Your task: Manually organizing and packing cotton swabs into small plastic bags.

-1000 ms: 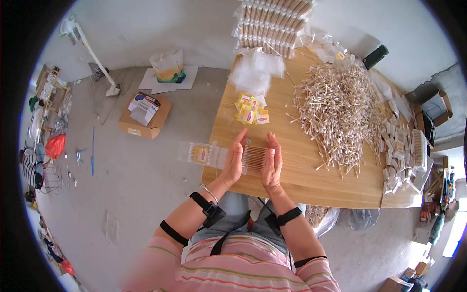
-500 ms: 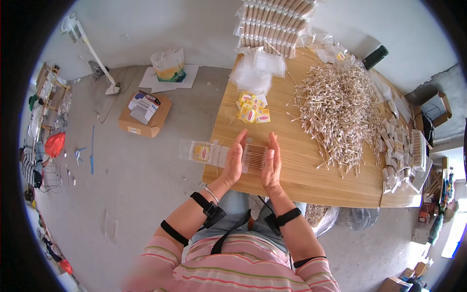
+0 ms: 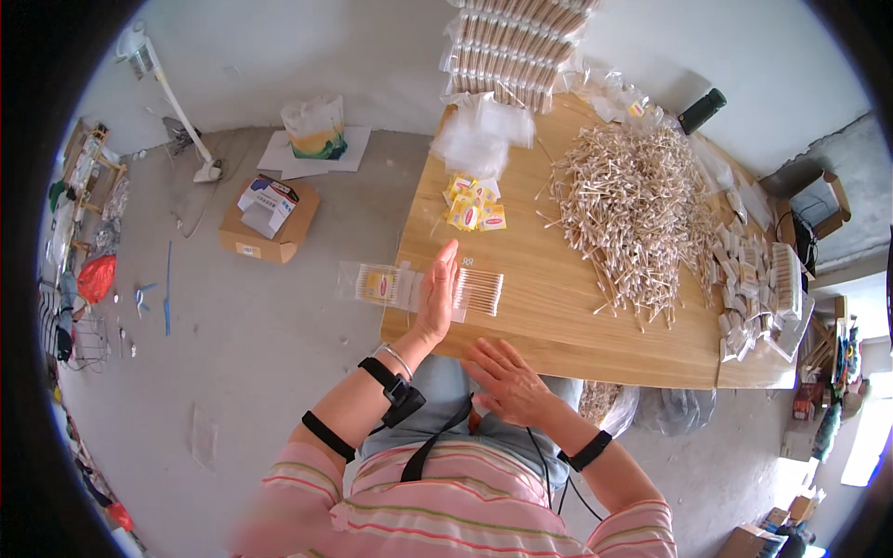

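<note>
My left hand (image 3: 437, 296) stands on edge on the table with its fingers stretched out together, holding nothing. Against its right side lies a neat row of cotton swabs (image 3: 481, 292). On its other side, a clear plastic bag (image 3: 347, 279) with more swabs and a yellow label card (image 3: 377, 285) sticks out past the table's left edge; the hand hides the stretch between. My right hand (image 3: 507, 381) is at the front edge of the table, palm down, fingers extended, apart from the swabs. Farther back lie several yellow label cards (image 3: 476, 205).
A big heap of loose cotton swabs (image 3: 642, 214) covers the right part of the wooden table (image 3: 549, 325). Clear plastic bags (image 3: 479, 135) and stacked packs of swabs (image 3: 512, 51) are at the back. Small packs (image 3: 744, 288) pile up at the right; a dark cylinder (image 3: 702, 112) stands behind.
My right hand has left the right end of the swab row and moved down toward me to the table's front edge. My left hand stays beside the row.
</note>
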Demonstrator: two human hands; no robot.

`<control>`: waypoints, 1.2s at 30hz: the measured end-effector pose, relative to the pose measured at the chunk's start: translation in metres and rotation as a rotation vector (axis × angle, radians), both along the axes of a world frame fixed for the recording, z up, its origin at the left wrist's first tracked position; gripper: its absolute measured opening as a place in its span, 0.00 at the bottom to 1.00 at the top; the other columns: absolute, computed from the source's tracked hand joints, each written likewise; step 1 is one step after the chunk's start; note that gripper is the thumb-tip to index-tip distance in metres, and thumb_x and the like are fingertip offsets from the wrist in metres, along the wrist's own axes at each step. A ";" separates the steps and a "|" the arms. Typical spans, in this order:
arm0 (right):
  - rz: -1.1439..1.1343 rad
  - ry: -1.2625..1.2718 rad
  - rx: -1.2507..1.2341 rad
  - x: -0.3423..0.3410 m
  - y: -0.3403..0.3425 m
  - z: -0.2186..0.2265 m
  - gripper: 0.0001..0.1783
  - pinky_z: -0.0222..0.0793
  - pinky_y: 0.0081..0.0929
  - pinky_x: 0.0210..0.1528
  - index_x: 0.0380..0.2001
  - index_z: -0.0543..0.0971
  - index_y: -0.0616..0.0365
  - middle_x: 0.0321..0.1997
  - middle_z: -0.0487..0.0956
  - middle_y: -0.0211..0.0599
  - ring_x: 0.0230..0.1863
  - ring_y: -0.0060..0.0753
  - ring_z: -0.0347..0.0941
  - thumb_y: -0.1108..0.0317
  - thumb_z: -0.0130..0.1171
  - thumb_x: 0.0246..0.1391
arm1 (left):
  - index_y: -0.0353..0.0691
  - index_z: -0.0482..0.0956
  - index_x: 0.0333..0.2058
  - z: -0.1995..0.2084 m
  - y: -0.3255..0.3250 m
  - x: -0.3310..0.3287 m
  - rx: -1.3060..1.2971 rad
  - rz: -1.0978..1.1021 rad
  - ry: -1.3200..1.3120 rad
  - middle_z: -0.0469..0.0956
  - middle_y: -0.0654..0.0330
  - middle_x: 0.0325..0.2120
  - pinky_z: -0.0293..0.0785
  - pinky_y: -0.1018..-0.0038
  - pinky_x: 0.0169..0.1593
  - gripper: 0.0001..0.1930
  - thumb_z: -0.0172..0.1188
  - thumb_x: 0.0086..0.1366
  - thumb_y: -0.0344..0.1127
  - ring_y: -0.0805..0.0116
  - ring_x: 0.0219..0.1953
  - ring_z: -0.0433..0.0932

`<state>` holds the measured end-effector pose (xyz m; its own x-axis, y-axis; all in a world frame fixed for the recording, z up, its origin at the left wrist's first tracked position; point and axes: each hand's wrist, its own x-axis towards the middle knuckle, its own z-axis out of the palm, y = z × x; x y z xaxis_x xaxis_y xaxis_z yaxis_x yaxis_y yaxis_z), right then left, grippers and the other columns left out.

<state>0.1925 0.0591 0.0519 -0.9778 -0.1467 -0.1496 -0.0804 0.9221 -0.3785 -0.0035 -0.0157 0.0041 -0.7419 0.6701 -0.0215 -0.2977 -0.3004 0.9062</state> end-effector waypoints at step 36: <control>-0.492 0.216 0.191 -0.082 0.006 -0.038 0.54 0.33 0.47 0.72 0.64 0.52 0.74 0.70 0.48 0.62 0.73 0.56 0.38 0.35 0.50 0.52 | 0.32 0.53 0.64 -0.003 -0.004 -0.005 -0.065 -0.018 0.092 0.51 0.49 0.67 0.42 0.65 0.70 0.35 0.38 0.72 0.57 0.60 0.70 0.48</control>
<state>0.1105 0.0649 0.0141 -0.9355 0.3436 0.0821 0.3187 0.9210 -0.2239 -0.0089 -0.0201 0.0010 -0.7305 0.6830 0.0023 -0.2171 -0.2354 0.9473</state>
